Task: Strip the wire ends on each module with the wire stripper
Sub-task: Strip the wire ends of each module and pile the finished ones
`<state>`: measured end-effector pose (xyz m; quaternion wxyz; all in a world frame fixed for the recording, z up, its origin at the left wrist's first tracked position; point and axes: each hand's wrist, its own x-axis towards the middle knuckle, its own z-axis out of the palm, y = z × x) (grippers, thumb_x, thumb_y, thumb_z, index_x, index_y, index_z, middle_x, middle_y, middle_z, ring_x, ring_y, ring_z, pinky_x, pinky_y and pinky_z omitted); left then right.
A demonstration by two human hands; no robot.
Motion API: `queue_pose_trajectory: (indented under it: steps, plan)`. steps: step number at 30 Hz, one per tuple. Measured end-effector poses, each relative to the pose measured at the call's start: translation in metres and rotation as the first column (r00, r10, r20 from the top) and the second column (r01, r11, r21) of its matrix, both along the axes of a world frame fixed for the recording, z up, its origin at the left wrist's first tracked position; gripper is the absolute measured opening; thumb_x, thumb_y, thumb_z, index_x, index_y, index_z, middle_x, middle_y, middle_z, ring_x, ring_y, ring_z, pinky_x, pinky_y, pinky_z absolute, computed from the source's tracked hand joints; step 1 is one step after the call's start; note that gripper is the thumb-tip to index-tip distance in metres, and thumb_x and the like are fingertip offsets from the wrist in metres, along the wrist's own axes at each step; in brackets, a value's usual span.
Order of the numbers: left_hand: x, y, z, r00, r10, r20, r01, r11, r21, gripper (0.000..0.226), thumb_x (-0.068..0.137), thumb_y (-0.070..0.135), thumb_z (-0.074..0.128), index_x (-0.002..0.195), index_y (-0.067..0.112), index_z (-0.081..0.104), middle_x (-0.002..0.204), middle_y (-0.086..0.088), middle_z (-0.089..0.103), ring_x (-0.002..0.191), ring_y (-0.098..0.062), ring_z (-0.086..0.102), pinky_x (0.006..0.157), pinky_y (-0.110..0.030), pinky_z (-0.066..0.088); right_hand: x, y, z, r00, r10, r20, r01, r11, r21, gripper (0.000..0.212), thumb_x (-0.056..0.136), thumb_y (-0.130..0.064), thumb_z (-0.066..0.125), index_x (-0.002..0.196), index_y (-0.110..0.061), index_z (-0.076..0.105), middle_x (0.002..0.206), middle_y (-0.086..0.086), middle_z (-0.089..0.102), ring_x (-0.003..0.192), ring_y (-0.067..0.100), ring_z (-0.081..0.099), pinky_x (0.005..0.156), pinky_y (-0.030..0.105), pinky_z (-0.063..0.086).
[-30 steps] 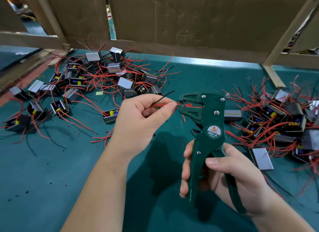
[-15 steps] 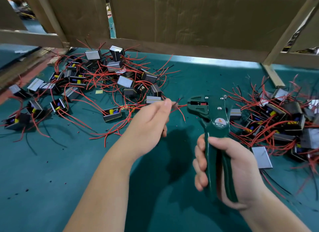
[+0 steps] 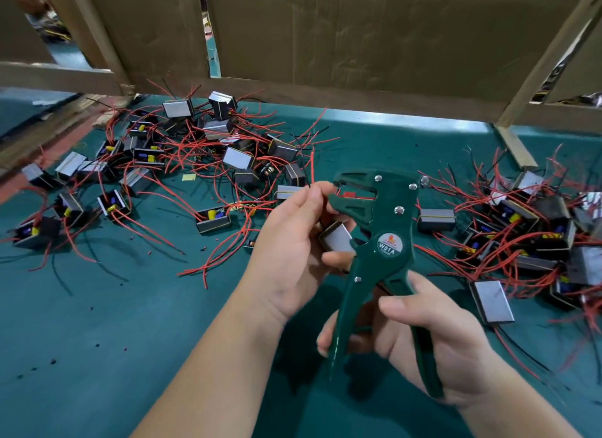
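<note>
**Left fingertips at the stripper's mouth, handles apart**

The left hand (image 3: 290, 245) has its thumb and forefinger pressed together at the tips (image 3: 317, 193), pinching the base of a thin red wire (image 3: 312, 165) that stands up just above them. The pinch touches the open mouth of the green wire stripper (image 3: 387, 216). Below the pinch, the other left fingers curl under a small module (image 3: 337, 240) with a silver face. It sits in the hollow of the hand, tucked against the stripper's neck.

The right hand (image 3: 433, 336) grips the stripper by its two handles. The thumb lies across the nearer side and the fingers wrap round the left handle from behind. The handles stand well apart, and the tool's head points up and to the left of the right fingers, towards the left fingertips.

Half a second ago the left fingers were stretched out nearly flat, their tips apart from the stripper's mouth, and no module showed in the palm. The right hand then had the handles squeezed close together; now they are spread. The stripper's head has also closed the gap to the left fingertips.

Beyond and to the left of the left fingers lies a heap of modules (image 3: 208, 134) tangled in red wires on the green mat (image 3: 97, 340). A second heap (image 3: 527, 222) lies to the right of the right fingers.
</note>
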<state>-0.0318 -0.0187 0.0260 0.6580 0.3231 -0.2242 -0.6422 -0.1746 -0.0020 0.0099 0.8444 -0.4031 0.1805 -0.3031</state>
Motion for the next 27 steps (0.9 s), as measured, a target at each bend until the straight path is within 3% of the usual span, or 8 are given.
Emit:
queue_pose_trajectory:
  steps: [2, 4, 7, 11, 15, 21, 25, 27]
  plan:
    - [0.000, 0.000, -0.001, 0.996, 0.031, 0.084, -0.031, 1.000, -0.006, 0.020, 0.096, 0.015, 0.047, 0.087, 0.015, 0.064, 0.077, -0.008, 0.061, 0.059, -0.015, 0.054, 0.043, -0.019, 0.037, -0.004, -0.002, 0.000, 0.998, -0.054, -0.008, 0.054, 0.999, -0.008, 0.072, 0.058, -0.027, 0.084, 0.122, -0.002, 0.061, 0.086, 0.034, 0.059, 0.076, 0.044, 0.063, 0.071, 0.052, 0.051]
    - [0.007, -0.003, -0.006, 0.898, 0.180, 0.402, -0.158, 0.983, -0.088, 0.020, 0.097, 0.010, 0.047, 0.095, 0.015, 0.066, 0.088, -0.006, 0.066, 0.081, -0.018, 0.060, 0.067, -0.031, 0.049, -0.008, -0.004, 0.001, 0.984, -0.178, 0.004, 0.178, 0.984, -0.004, 0.074, 0.053, -0.026, 0.086, 0.119, -0.002, 0.063, 0.095, 0.028, 0.063, 0.073, 0.044, 0.064, 0.071, 0.058, 0.051]
    - [0.029, -0.008, -0.015, 0.480, 0.400, 0.781, -0.267, 0.915, -0.304, 0.025, 0.096, 0.017, 0.042, 0.107, 0.016, 0.064, 0.101, 0.000, 0.067, 0.098, -0.009, 0.062, 0.091, -0.021, 0.045, -0.018, -0.015, 0.007, 0.873, -0.487, -0.019, 0.485, 0.873, -0.052, 0.061, 0.058, -0.017, 0.078, 0.116, -0.005, 0.063, 0.108, 0.012, 0.066, 0.075, 0.041, 0.066, 0.068, 0.055, 0.056]
    - [0.053, -0.009, -0.022, -0.016, 0.447, 0.894, -0.386, 0.822, -0.418, 0.041, 0.086, -0.006, 0.040, 0.118, 0.009, 0.061, 0.112, -0.008, 0.060, 0.106, -0.014, 0.052, 0.091, -0.012, 0.031, -0.034, -0.026, 0.007, 0.619, -0.773, -0.140, 0.721, 0.630, -0.289, 0.022, 0.087, -0.006, 0.048, 0.105, -0.016, 0.057, 0.092, 0.010, 0.065, 0.082, 0.042, 0.068, 0.072, 0.060, 0.056]
    - [0.066, -0.008, -0.024, -0.243, 0.263, 0.934, -0.557, 0.750, -0.356, 0.057, 0.078, -0.009, 0.043, 0.127, 0.018, 0.056, 0.128, -0.008, 0.053, 0.119, -0.028, 0.045, 0.097, -0.038, 0.030, -0.035, -0.023, 0.002, 0.540, -0.828, -0.151, 0.741, 0.552, -0.382, 0.024, 0.077, -0.015, 0.058, 0.100, -0.020, 0.060, 0.096, 0.014, 0.066, 0.091, 0.048, 0.066, 0.080, 0.059, 0.055]
    - [0.088, -0.005, -0.035, -0.253, -0.215, 0.943, -0.623, 0.782, 0.012, 0.044, 0.088, 0.014, 0.054, 0.129, 0.027, 0.056, 0.132, -0.006, 0.054, 0.125, -0.033, 0.038, 0.096, -0.046, 0.033, -0.028, -0.019, -0.003, 0.569, -0.808, -0.153, 0.702, 0.574, -0.423, 0.029, 0.075, -0.017, 0.058, 0.104, -0.019, 0.062, 0.084, 0.001, 0.068, 0.082, 0.040, 0.070, 0.075, 0.055, 0.057]
    - [0.090, -0.006, -0.029, -0.205, 0.045, 0.978, -0.666, 0.725, -0.173, 0.030, 0.082, 0.034, 0.070, 0.112, 0.032, 0.065, 0.109, 0.003, 0.067, 0.105, -0.025, 0.057, 0.087, -0.039, 0.028, -0.026, -0.017, -0.003, 0.637, -0.763, -0.111, 0.681, 0.624, -0.384, 0.035, 0.077, -0.014, 0.054, 0.110, -0.020, 0.063, 0.094, -0.004, 0.071, 0.081, 0.042, 0.068, 0.069, 0.050, 0.059]
    - [0.089, -0.006, -0.022, -0.264, 0.273, 0.925, -0.678, 0.630, -0.379, 0.038, 0.080, 0.039, 0.070, 0.116, 0.032, 0.062, 0.108, 0.013, 0.062, 0.100, -0.018, 0.059, 0.089, -0.036, 0.025, -0.026, -0.015, -0.003, 0.659, -0.745, -0.099, 0.669, 0.642, -0.374, 0.038, 0.077, -0.012, 0.052, 0.113, -0.019, 0.061, 0.091, -0.003, 0.071, 0.080, 0.042, 0.068, 0.067, 0.049, 0.059]
